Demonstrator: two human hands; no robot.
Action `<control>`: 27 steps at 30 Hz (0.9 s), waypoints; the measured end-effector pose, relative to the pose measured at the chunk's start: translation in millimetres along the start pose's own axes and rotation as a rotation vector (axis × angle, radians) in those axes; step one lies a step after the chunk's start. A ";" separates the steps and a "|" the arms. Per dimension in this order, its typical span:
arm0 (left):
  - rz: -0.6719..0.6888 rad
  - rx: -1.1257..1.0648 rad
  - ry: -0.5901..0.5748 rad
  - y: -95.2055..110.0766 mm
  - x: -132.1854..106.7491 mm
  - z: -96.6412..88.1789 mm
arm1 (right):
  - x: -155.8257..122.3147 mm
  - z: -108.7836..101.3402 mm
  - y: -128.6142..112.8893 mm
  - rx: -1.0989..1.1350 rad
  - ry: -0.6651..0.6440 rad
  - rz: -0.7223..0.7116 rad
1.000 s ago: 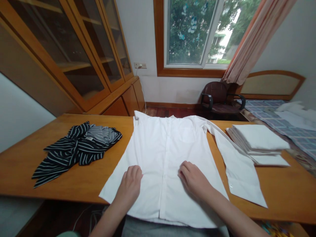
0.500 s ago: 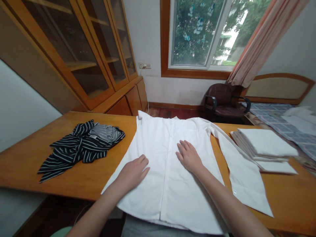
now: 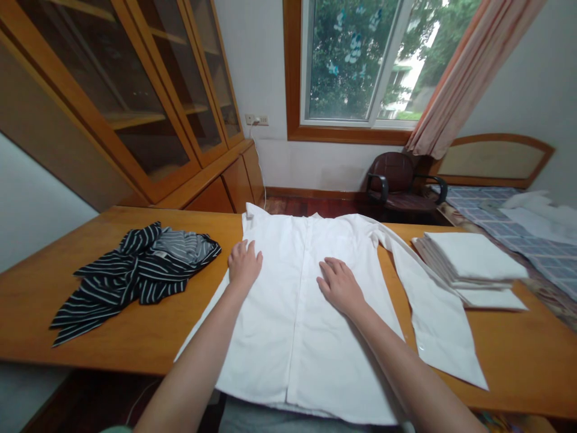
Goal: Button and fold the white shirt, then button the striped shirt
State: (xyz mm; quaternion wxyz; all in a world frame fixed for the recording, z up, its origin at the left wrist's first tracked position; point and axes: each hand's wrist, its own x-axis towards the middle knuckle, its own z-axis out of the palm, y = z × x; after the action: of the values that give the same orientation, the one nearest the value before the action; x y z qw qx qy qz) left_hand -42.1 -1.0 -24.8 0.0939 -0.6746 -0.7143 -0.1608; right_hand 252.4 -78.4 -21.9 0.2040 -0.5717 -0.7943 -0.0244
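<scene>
head view shows the left hand laid flat with fingers open, gripping nothing, on the left edge of the white shirt, and the right hand flat and open just right of its centre seam. the shirt lies spread across the middle of the wooden table, hem over the near edge, one sleeve stretched rightward. a crumpled striped garment lies toward the left edge, a stack of folded white cloths toward the right.

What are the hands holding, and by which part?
Nothing is gripped. The left hand presses the white shirt near its left edge; the right hand lies flat on its front.
</scene>
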 end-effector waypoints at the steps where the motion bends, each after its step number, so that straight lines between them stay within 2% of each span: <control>1: -0.032 0.000 -0.004 -2.7 -1.3 -1.6 | 0.0 0.4 0.1 -0.003 -0.001 -0.003; 6: -0.149 0.049 -0.048 -9.5 -6.8 -11.2 | -1.0 0.6 1.2 -0.020 -0.013 -0.014; 12: -0.230 0.090 -0.032 -23.7 -8.7 -10.1 | -5.3 -1.5 -0.2 -0.040 -0.029 -0.027; 17: -0.228 0.101 -0.071 -34.0 -17.2 -13.3 | -10.5 -0.9 -1.3 -0.034 -0.042 -0.023; 27: -0.226 0.155 -0.123 -39.3 -57.2 -39.2 | -33.9 -8.5 -11.3 0.008 -0.072 -0.068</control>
State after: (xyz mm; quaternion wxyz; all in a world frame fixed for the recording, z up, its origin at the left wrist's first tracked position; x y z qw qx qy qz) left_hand -80.2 -69.9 -12.5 0.0831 -0.5893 -0.8003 -0.0731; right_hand 253.5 -115.0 -23.9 0.1764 -0.5440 -0.8203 -0.0076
